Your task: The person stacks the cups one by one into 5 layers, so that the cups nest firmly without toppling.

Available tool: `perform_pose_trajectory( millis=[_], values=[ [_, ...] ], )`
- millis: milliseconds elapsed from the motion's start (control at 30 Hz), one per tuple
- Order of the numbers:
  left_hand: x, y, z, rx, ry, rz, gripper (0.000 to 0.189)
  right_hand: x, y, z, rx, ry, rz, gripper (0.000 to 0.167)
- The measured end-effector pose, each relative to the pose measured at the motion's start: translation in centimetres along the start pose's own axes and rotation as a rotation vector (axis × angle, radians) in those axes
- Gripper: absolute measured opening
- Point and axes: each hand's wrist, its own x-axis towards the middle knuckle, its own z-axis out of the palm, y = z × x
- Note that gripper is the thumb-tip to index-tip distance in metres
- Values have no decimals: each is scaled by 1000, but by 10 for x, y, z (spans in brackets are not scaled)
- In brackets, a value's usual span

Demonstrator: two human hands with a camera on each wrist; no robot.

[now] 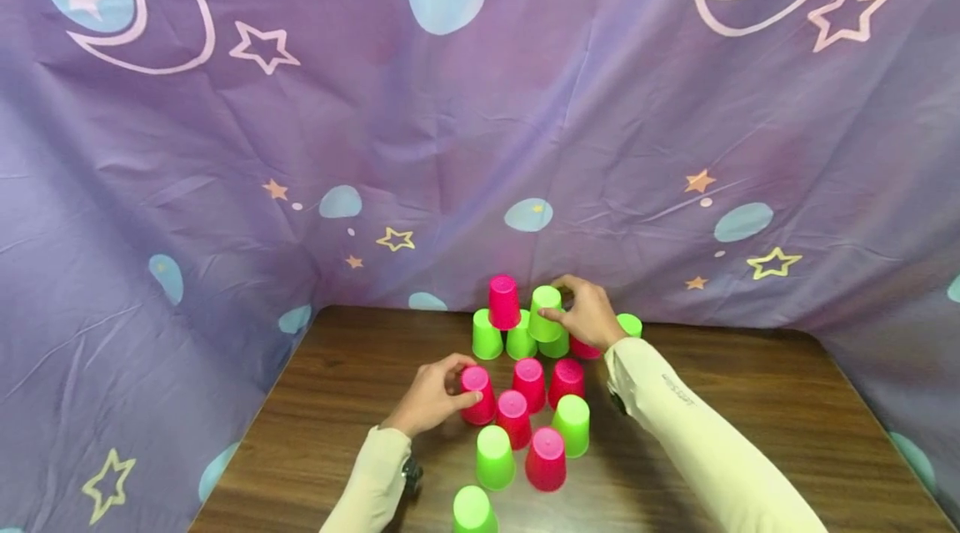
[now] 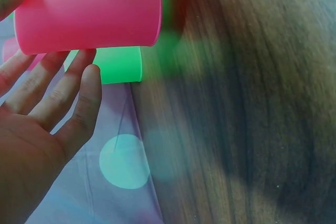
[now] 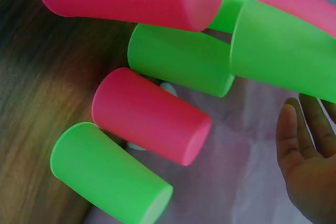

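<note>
With thumb and fingers, my right hand (image 1: 588,314) holds an upside-down green cup (image 1: 545,314) at the upper level of the back row, over the gap between two green cups. Beside it a pink cup (image 1: 504,302) rests across two green cups (image 1: 487,336). My left hand (image 1: 429,395) grips a pink cup (image 1: 477,396) at the left of the nearer group, thumb on one side and fingers on the other. In the left wrist view this pink cup (image 2: 89,11) lies against the fingertips. The right wrist view shows the held green cup (image 3: 283,51) above the fingers.
More upside-down pink cups (image 1: 513,420) and green cups (image 1: 495,458) stand nearer on the wooden table (image 1: 315,416). The back row continues rightward with a pink cup (image 3: 149,116) and a green cup (image 3: 107,174). A purple patterned cloth (image 1: 450,141) hangs behind the table.
</note>
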Motion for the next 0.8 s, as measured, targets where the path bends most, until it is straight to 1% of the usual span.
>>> perform_pose_trajectory(
  millis=[100,233,533,800],
  values=[
    [0,4,-1,-14,-2,-4,40,5,4,2,21,24,47,45],
    [-1,8,-1,-22,2,-13,40,11,7,3,37,44,86,44],
    [-2,16,-5,32,22,19,39,20,8,9,29,33,92,47],
    [1,22,-12,68,49,19,40,19,8,10,29,35,76,54]
  ],
)
